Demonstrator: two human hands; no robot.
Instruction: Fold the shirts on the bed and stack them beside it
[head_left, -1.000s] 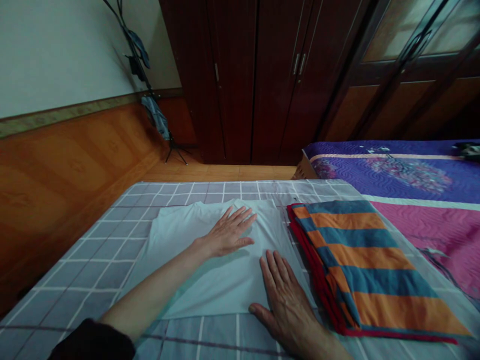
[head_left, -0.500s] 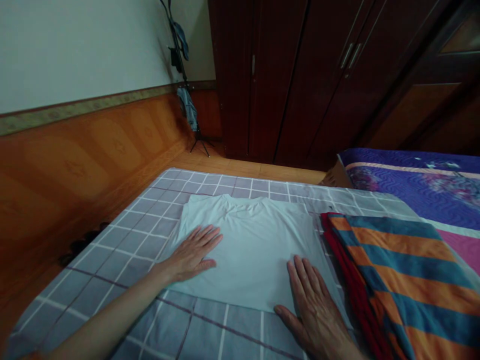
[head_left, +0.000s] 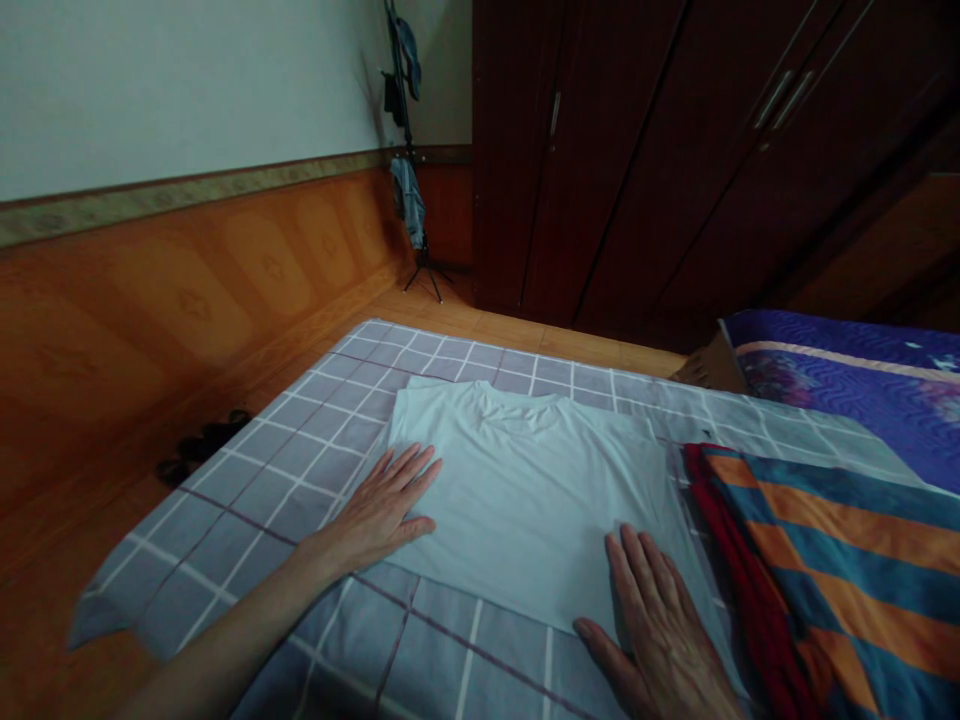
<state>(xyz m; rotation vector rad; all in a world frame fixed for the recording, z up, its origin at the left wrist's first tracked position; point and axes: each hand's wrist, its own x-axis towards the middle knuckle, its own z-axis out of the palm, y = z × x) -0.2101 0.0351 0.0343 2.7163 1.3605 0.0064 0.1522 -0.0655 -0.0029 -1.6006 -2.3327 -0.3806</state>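
A white T-shirt (head_left: 525, 490) lies spread on a grey checked sheet (head_left: 292, 440), its gathered neckline at the far side. My left hand (head_left: 386, 505) rests flat on the shirt's left part, fingers outstretched and thumb apart. Over the near right corner lies my right hand (head_left: 652, 600), palm down with its thumb spread away from the fingers. Neither hand grips the cloth. Right of the shirt, close to my right hand, is a folded orange-and-teal striped cloth (head_left: 847, 540) with a dark red cloth (head_left: 742, 590) along its left edge.
A purple patterned bedcover (head_left: 847, 360) lies at the far right, beside a cardboard box (head_left: 712, 360). Beyond the bed stand a dark wooden wardrobe (head_left: 600, 160) and a coat stand (head_left: 409, 150) with garments. Dark shoes (head_left: 202, 445) sit on the floor at left.
The view has swung slightly left, so the scene sits further right in the picture. Both hands still lie flat on the shirt, the left one now nearer its left edge.
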